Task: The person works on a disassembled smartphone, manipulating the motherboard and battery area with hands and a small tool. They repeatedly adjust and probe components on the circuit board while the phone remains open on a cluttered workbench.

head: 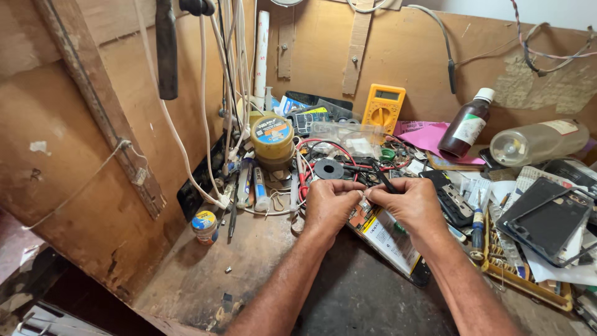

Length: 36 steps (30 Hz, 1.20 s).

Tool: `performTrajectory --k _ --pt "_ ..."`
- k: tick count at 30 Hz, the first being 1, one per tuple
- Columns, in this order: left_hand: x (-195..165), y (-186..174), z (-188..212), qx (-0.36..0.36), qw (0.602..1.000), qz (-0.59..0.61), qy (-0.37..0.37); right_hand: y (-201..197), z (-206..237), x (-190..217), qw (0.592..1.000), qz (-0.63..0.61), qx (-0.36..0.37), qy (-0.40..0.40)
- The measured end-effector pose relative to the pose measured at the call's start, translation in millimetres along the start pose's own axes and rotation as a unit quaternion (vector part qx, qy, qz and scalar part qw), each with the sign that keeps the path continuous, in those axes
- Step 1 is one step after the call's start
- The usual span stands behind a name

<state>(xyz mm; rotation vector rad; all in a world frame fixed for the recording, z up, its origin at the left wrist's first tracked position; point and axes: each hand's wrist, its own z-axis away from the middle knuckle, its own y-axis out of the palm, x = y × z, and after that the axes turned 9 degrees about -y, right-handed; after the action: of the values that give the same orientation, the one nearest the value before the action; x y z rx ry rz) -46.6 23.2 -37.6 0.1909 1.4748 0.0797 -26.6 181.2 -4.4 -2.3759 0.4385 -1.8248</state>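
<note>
Both my hands meet over the middle of a cluttered wooden workbench. My left hand [329, 205] pinches a small pale part [363, 202] between thumb and fingers. My right hand [410, 205] grips a thin black tool [380, 177], its tip pointing up and away, and also touches the small part. Just under my hands lies an opened phone [388, 239] with its battery showing. What the small part is cannot be told.
A yellow multimeter [382, 109] leans on the back board. A brown bottle [466, 127] and a clear bottle [538, 142] lie at right, above a dark phone frame [547, 218]. A yellow tin [272, 140], glue tubes [260, 186] and hanging cables [205, 93] crowd the left.
</note>
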Motion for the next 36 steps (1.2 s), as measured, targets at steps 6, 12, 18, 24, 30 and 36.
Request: performTrajectory --k 6,12,18,24,30,36 --pt "5 0 -3 0.020 1.000 0.015 0.015 -2 2 -1 1.000 0.009 0.009 -0.004" --pt "7 -1 -5 0.026 0.999 -0.023 0.033 -8 4 -3 1.000 -0.019 -0.020 0.002" --pt "3 -2 -3 0.028 0.999 -0.015 0.021 -20 7 2 0.991 -0.066 -0.110 -0.039" --pt "2 -1 -2 0.027 0.999 -0.014 0.025 -12 9 -1 0.997 -0.033 -0.072 -0.027" --pt "2 0 -1 0.034 0.999 -0.018 0.006 -7 7 -3 0.999 0.031 -0.023 -0.020" --pt "4 1 -1 0.024 0.998 -0.053 0.022 -6 4 -1 1.000 -0.001 -0.012 0.002"
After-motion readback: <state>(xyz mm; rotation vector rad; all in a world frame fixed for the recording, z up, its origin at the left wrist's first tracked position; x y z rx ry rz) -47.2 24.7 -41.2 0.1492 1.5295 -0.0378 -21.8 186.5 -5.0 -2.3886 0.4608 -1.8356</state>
